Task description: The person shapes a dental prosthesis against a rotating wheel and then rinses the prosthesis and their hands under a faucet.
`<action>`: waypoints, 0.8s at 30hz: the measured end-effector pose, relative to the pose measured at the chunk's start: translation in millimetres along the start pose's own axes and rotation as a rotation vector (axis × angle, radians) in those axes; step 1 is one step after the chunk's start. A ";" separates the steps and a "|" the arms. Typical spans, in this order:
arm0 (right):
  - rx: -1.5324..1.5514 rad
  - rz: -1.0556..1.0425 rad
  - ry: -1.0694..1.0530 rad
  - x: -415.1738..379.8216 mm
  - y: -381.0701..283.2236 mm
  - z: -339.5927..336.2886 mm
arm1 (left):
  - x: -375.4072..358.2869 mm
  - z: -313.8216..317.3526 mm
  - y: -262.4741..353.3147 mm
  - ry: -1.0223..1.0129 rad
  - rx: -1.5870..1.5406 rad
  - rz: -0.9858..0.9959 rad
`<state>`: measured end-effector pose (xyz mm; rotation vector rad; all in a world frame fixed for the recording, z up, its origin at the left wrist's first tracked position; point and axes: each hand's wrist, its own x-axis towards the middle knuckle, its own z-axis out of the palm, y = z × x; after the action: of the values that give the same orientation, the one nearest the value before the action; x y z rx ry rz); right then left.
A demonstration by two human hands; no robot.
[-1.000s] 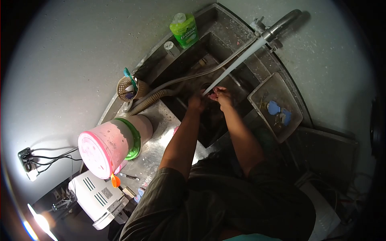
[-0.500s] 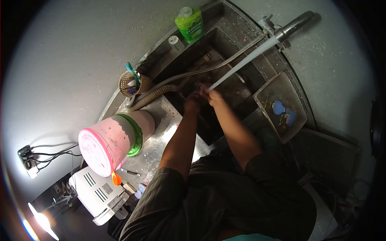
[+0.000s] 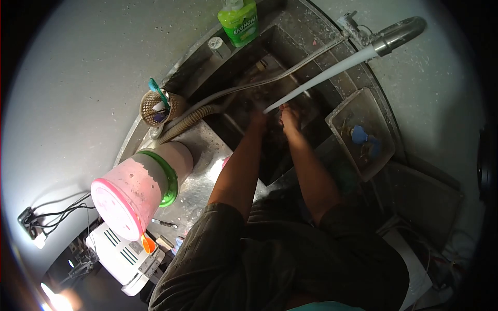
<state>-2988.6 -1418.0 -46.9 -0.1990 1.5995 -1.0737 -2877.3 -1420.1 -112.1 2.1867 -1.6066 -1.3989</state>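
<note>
Both my hands are inside a dark metal sink (image 3: 270, 168). My left hand (image 3: 258, 118) is blurred and dark where the water stream (image 3: 321, 79) comes down; its fingers cannot be made out. Just right of the stream, my right hand (image 3: 290, 116) is closed with curled fingers, and whatever may be in it is hidden. The water pours from a metal faucet (image 3: 400, 36) with a curved spout at the upper right. A grey hose (image 3: 249, 87) runs across the sink above my hands.
Green soap bottle (image 3: 239, 25) stands on the far ledge. A woven cup (image 3: 154, 109) holds a toothbrush. A pink bucket (image 3: 127, 189) lies on its side on the left counter (image 3: 207, 140). On the right sits a grey tray (image 3: 381, 163) with a blue item (image 3: 359, 135).
My hands have moved apart, and the pinkish item seen between them earlier no longer shows there. The right hand has shifted right. A small pink patch now shows beside my left forearm.
</note>
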 end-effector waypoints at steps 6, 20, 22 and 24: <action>0.131 0.141 -0.170 8.3 -0.2 8.7 | 43.3 35.2 -46.3 -0.282 -1.119 -0.122; 0.752 0.418 -0.576 22.8 49.4 37.5 | 6.1 14.8 -50.4 -0.069 -0.956 -0.094; 0.546 0.193 -0.121 8.7 34.0 38.9 | 32.2 39.1 -74.4 -0.209 -0.847 0.096; 0.492 0.058 -0.044 5.1 25.5 30.5 | -1.3 12.5 -31.0 -0.278 -0.403 0.131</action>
<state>-2954.2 -1422.8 -67.0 0.1518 1.2493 -1.3696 -2864.1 -1400.1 -135.3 1.6924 -1.3562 -1.8555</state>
